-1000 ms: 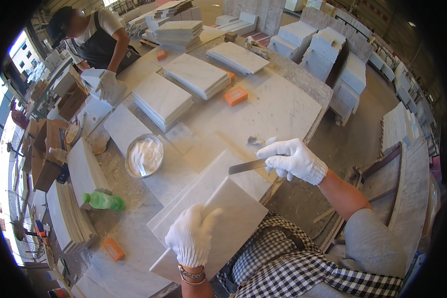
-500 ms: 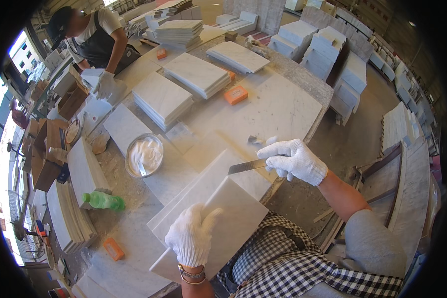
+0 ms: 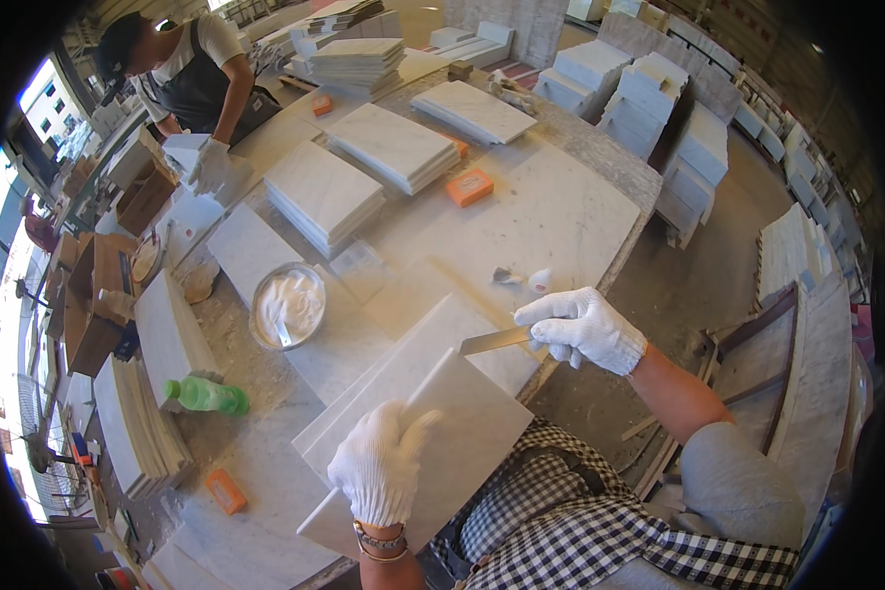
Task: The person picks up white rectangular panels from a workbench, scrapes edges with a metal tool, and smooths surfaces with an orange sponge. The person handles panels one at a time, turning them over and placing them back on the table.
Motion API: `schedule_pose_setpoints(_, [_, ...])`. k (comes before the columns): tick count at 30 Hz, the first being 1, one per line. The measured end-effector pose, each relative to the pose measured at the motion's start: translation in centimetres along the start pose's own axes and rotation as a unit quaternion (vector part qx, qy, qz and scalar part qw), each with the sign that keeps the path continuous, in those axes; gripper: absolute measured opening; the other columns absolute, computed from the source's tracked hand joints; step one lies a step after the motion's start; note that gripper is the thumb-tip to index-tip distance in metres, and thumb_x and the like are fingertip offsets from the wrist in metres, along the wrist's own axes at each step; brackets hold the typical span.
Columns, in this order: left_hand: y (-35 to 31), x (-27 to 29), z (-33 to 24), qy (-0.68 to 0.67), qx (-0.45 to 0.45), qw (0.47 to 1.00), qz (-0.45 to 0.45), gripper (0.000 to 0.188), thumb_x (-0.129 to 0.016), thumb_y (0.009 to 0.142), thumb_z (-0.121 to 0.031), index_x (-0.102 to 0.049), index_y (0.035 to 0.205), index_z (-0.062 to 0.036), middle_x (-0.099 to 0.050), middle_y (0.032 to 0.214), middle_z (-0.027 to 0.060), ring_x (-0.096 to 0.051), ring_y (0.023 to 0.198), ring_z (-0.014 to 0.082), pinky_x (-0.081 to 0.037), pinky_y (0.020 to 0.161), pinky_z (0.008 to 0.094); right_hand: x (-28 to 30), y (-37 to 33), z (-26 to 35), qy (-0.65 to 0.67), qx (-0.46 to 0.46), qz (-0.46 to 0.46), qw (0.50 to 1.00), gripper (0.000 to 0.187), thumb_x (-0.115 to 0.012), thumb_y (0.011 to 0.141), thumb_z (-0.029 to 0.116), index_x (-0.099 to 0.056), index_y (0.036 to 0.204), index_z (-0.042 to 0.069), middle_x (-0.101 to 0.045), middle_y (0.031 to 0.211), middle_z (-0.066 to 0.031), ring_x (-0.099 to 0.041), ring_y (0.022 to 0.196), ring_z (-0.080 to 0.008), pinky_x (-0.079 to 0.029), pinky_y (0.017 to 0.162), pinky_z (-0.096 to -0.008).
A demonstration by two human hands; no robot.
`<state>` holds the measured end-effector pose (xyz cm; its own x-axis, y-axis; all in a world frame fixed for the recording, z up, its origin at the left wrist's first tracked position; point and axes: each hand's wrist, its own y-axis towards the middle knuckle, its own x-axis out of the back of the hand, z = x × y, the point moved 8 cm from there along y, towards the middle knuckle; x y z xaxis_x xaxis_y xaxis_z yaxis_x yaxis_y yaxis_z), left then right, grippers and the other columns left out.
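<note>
A white marble tile (image 3: 467, 428) stands tilted in front of me, its top edge slanting up to the right. My left hand (image 3: 379, 464), in a white knit glove, is closed over that edge near its lower left. Between the gloved fingers of my right hand (image 3: 590, 332) is a flat metal blade (image 3: 496, 341), shaped like a scraper. Its tip meets or nearly meets the tile's upper corner; I cannot tell if they touch. More marble tiles (image 3: 444, 317) lie flat just behind the tilted one.
A bowl of white paste (image 3: 300, 295) with a small spatula sits left of centre. Around it are a green bottle (image 3: 206, 395), orange blocks (image 3: 470, 187) and marble stacks (image 3: 323, 197). A co-worker (image 3: 202, 84) handles a piece at the far left. The table's edge runs along the right.
My right hand has dropped slightly and turned the blade, which now looks paler, with its tip nearer the tile's upper corner. My left hand and the tile have barely moved.
</note>
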<state>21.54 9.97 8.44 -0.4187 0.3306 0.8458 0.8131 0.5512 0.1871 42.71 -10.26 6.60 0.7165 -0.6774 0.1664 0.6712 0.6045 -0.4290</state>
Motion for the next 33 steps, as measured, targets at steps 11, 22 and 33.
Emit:
schedule_pose_setpoints(11, [0.0,0.1,0.0,-0.003,-0.005,1.0,-0.017,0.04,-0.08,0.082,-0.049,-0.075,0.099,-0.0132,-0.074,0.085,0.0103,-0.071,0.074,0.0332,-0.053,0.064,0.0419,0.5,-0.2,0.2,-0.026,-0.012,-0.017,0.999,0.033,-0.068,0.094,0.018,-0.074,0.124,0.006,-0.073,0.088,-0.0044,-0.056,0.059,-0.0057,-0.049,0.05,-0.022])
schedule_pose_setpoints(22, [0.1,-0.1,0.1,0.01,0.024,0.999,0.027,0.046,-0.079,0.082,-0.052,-0.075,0.102,-0.0108,-0.074,0.086,0.0111,-0.071,0.078,0.0332,-0.053,0.068,0.0417,-1.0,3.0,3.8,-0.06,0.009,0.037,0.997,0.033,-0.069,0.089,0.025,-0.078,0.116,0.008,-0.073,0.083,-0.0039,-0.058,0.057,-0.0081,-0.048,0.046,-0.0244])
schedule_pose_setpoints(33, [0.0,0.0,-0.1,0.004,0.019,1.0,0.02,0.044,-0.081,0.08,-0.051,-0.075,0.099,-0.0121,-0.071,0.077,0.0093,-0.068,0.07,0.0325,-0.051,0.064,0.0417,-1.3,5.0,5.0,-0.141,-0.006,0.045,0.989,0.029,-0.069,0.088,0.025,-0.08,0.112,0.012,-0.073,0.08,-0.0017,-0.06,0.056,-0.0085,-0.049,0.045,-0.0248])
